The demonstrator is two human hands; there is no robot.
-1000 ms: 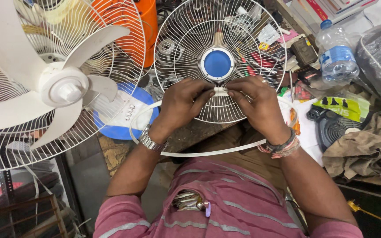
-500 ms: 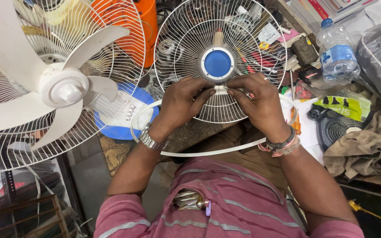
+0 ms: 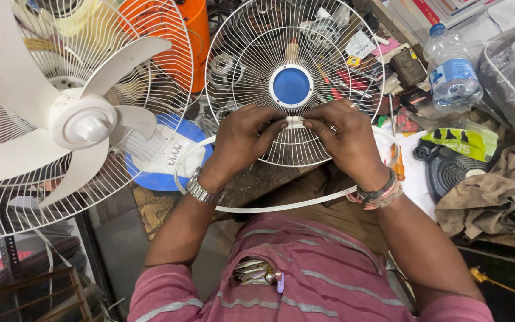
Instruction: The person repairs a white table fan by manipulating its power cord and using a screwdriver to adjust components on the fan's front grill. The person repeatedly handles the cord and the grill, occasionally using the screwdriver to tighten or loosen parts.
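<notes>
Fan guard (image 3: 251,53) beneath both hands (image 3: 296,134) (white ring (image 3: 281,207) gripped), fingertips meeting

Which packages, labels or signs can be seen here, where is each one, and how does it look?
Plastic water bottle: upper right, clear, blue cap, blue label band.
Green packet: right of the right hand, flat, yellow-green with dark print.
Small paper tag: behind the fan grille, white, tilted.

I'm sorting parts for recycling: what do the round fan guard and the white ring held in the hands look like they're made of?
Fan guard: probably metal wire with a white coating; thin stiff spokes, glossy, with a blue hub disc that looks like plastic. White ring: probably flexible plastic; a thin flat band that bends in a loose loop between the left hand and the right hand.
</notes>
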